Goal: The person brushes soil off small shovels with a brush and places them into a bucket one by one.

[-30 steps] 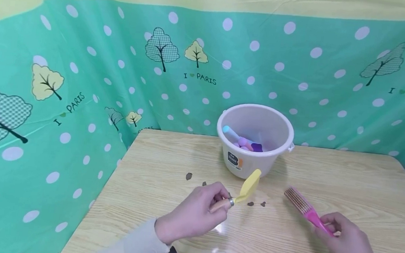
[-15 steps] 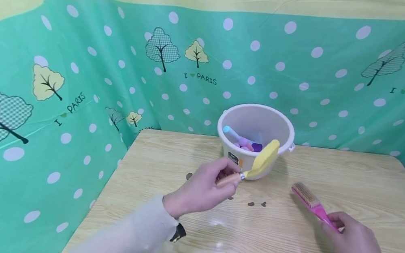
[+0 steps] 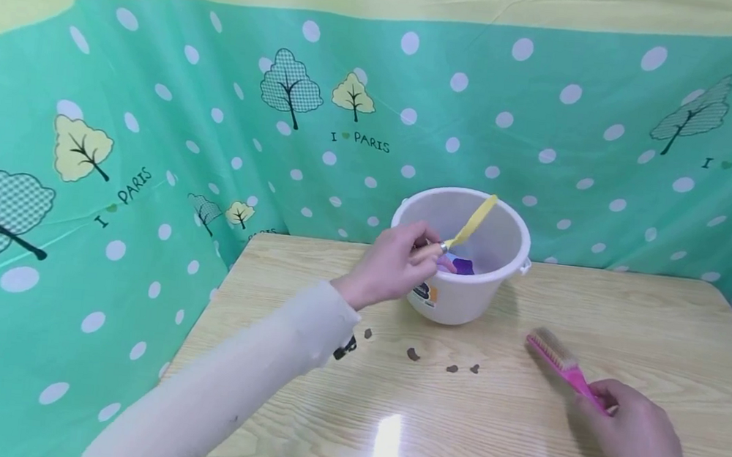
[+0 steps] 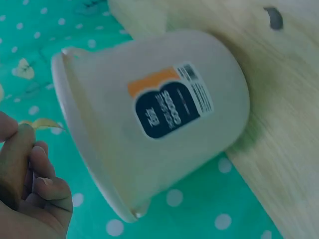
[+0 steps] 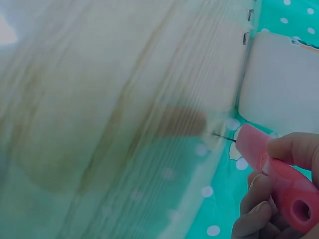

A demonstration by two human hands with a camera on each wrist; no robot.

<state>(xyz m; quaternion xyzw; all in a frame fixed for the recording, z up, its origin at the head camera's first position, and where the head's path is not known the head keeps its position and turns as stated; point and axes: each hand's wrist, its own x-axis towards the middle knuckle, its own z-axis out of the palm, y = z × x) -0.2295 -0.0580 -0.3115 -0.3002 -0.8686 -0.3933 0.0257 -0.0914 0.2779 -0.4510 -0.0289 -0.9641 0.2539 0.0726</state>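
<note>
My left hand point(image 3: 396, 261) is at the near left rim of the white bucket point(image 3: 465, 297), gripping the wooden handle of a small trowel. The yellow blade of the trowel point(image 3: 473, 221) tilts upward over the bucket's opening, seen nearly edge-on. In the left wrist view, fingers curl round the wooden handle point(image 4: 16, 162) beside the bucket rim. My right hand point(image 3: 640, 435) holds a pink brush point(image 3: 575, 380) by its handle over the right part of the table, pale bristles facing up. In the right wrist view, the pink handle point(image 5: 256, 149) lies between thumb and fingers.
Several small dark brown bits point(image 3: 413, 354) lie on the wood-grain table point(image 3: 309, 267) in front of the bucket. Purple and pink things point(image 3: 464, 267) lie inside the bucket. A green dotted curtain point(image 3: 578, 153) hangs behind the table and along its left.
My left hand has lifted the trowel from over the dark bits, forward to the bucket, its blade now above the opening. My right hand has shifted slightly, the brush turning bristles-up.
</note>
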